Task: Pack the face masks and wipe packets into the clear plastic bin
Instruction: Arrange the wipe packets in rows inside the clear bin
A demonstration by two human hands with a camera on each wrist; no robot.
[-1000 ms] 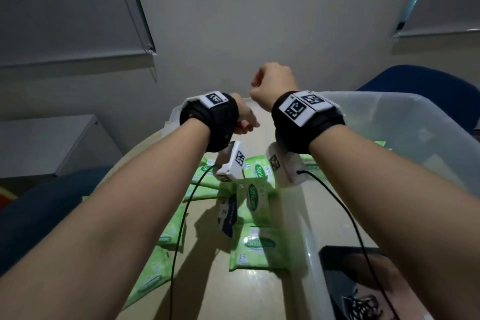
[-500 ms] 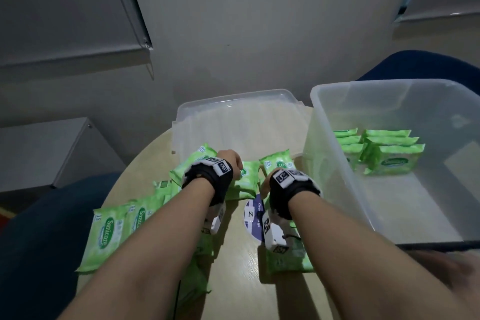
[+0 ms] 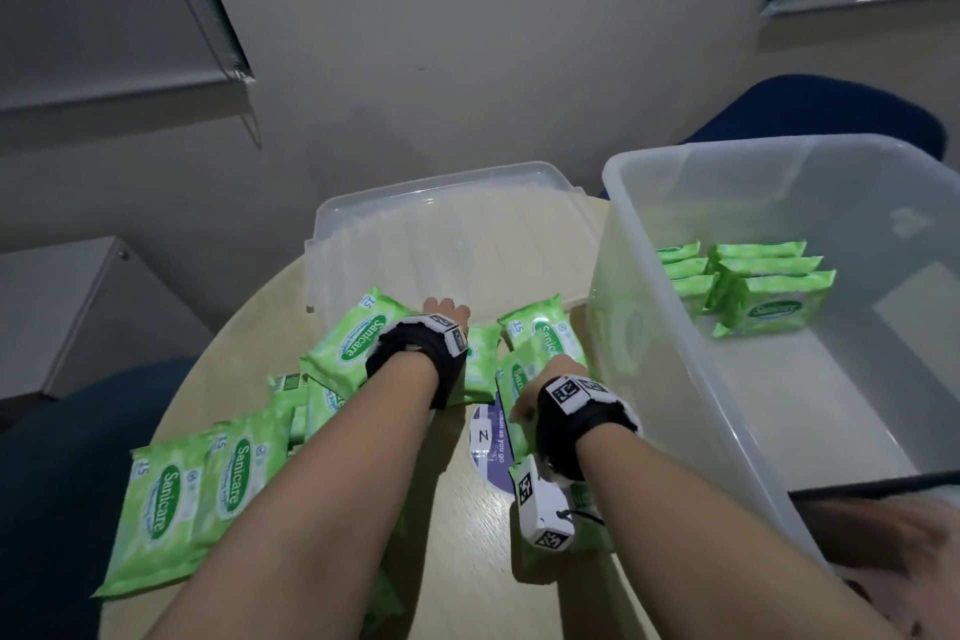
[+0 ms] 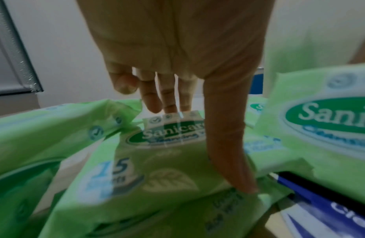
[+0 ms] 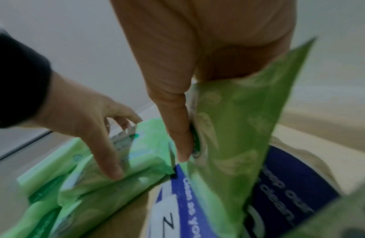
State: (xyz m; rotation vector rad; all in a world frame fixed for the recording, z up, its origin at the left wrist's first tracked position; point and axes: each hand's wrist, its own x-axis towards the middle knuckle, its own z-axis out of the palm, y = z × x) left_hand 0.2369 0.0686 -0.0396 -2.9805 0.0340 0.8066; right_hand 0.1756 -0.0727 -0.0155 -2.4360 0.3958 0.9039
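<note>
Green Sanicare wipe packets lie scattered on the round table (image 3: 467, 551). My left hand (image 3: 445, 322) reaches down over one packet (image 3: 480, 359); in the left wrist view the thumb sits at its near edge and the fingers (image 4: 167, 106) at its far edge, gripping the packet (image 4: 157, 169) flat on the pile. My right hand (image 3: 540, 390) pinches another packet (image 3: 519, 374); the right wrist view shows that packet (image 5: 238, 128) tipped upright, thumb on its face, fingers hidden behind it. The clear bin (image 3: 675, 379) stands at the right with several packets (image 3: 769, 296) in its far part. No face masks are visible.
The bin's clear lid (image 3: 452, 234) lies flat behind the hands. More packets (image 3: 197, 489) spread to the left table edge. A purple and white sticker (image 3: 488, 437) is on the tabletop between my hands. A blue chair (image 3: 831, 114) stands behind the bin.
Both hands came down from fists held up in front of me onto the packets beside the bin. The right hand has since tipped its packet up off the table.
</note>
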